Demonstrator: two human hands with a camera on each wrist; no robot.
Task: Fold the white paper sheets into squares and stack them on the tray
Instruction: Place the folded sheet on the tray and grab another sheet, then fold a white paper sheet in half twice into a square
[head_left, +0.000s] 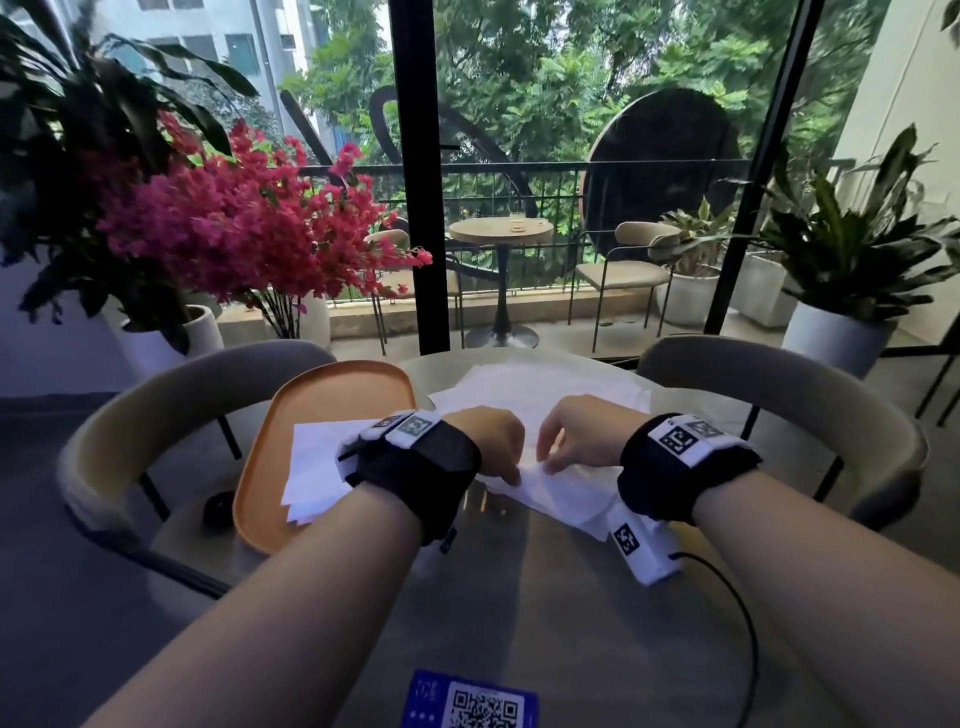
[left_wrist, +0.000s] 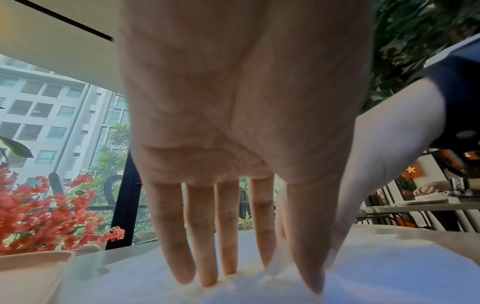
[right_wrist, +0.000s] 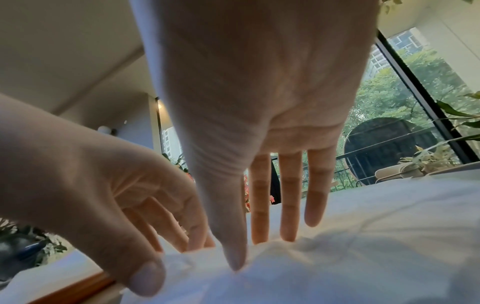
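Note:
A white paper sheet (head_left: 563, 491) lies crumpled on the round table, just right of the orange tray (head_left: 322, 389). My left hand (head_left: 511, 475) and right hand (head_left: 545, 465) meet at its near-left edge. In the wrist views each hand has its thumb in front of a raised ridge of paper and its fingers behind it, so the left hand (left_wrist: 259, 277) and the right hand (right_wrist: 249, 253) each pinch the sheet (right_wrist: 337, 267). Folded white paper (head_left: 317, 462) rests on the tray, partly hidden by my left wrist. More loose sheets (head_left: 540, 389) lie spread behind the hands.
Two curved chairs (head_left: 171, 405) (head_left: 779, 374) flank the table's far side. A blue QR card (head_left: 470, 701) lies near the front edge, and a black cable (head_left: 727, 597) runs from my right wrist. Red flowers (head_left: 234, 223) stand at the back left.

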